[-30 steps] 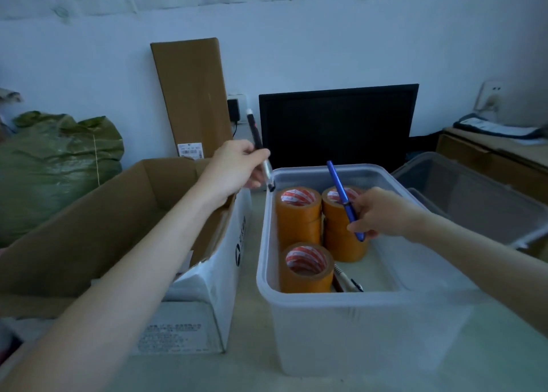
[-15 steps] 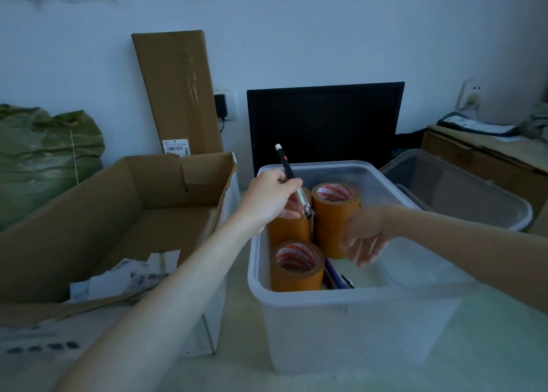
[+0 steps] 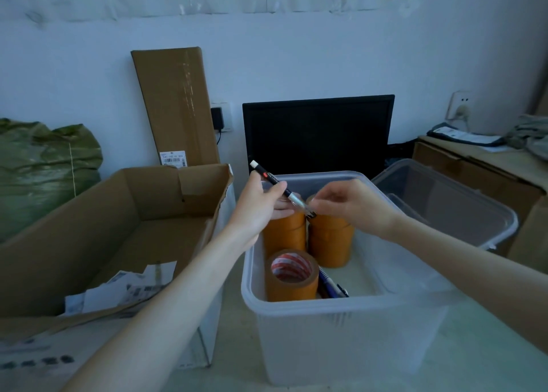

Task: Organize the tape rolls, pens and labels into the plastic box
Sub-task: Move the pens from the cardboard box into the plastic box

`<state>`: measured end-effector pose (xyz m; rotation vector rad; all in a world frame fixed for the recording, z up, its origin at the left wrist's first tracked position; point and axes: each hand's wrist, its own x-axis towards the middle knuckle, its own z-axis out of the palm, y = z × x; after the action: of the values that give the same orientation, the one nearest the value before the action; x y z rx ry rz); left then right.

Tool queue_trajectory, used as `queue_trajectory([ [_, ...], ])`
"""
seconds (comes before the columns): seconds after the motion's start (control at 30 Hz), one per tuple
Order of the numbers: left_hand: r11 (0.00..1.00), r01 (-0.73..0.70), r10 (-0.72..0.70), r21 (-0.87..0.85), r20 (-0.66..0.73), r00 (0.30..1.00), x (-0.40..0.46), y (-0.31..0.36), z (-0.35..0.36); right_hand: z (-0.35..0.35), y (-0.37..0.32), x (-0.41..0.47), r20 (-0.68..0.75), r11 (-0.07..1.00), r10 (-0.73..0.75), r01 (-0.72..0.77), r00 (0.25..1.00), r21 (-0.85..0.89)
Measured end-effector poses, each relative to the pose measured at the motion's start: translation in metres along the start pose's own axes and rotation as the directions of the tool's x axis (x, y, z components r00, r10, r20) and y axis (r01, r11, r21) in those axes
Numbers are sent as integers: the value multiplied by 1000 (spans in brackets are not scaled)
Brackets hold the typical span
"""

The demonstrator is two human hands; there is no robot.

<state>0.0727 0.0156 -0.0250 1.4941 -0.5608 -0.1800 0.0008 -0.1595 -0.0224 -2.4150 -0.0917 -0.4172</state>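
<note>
The left hand (image 3: 262, 206) grips a black pen (image 3: 280, 187), thumb and fingers curled round its middle, the white-capped end tilted up and away past the knuckles, the clear tip slanting down toward the other hand. The right hand (image 3: 353, 206) meets it just beside that tip, its fingertips (image 3: 315, 206) drawn together at the pen's lower end; whether they actually pinch it I cannot tell. Both hands hover over the plastic box (image 3: 341, 311). Directly under them stand two stacks of orange tape rolls (image 3: 329, 243) side by side at the far end of the box. Nearer the person than the left hand, a single tape roll (image 3: 292, 276) lies flat against the box's left wall, and just beside it, on its right, a blue pen (image 3: 330, 285) rests on the box floor. Out to the left of the left arm sits an open cardboard box (image 3: 89, 228) with loose paper labels (image 3: 124, 288) in its near corner. Beyond the right hand lies a clear lid (image 3: 444, 208), and behind both hands stands a dark monitor (image 3: 317, 133)
</note>
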Motion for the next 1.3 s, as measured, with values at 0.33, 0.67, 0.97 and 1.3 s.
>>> queue_trajectory([
  [0.33,998,-59,56,31,85,995,-5,2,-3,4,-3,-1,102,1000,21,-23,995,20],
  [0.67,995,-50,63,91,-152,986,0,-6,-3,6,25,6,455,801,590,-415,667,-431],
  [0.97,989,-58,80,133,-165,983,0,-6,-3,10,18,9,466,807,586,-532,663,-256],
  [1.3,915,-39,133,402,-209,969,-13,29,-76,-5,-19,5,95,963,163,-179,982,200],
])
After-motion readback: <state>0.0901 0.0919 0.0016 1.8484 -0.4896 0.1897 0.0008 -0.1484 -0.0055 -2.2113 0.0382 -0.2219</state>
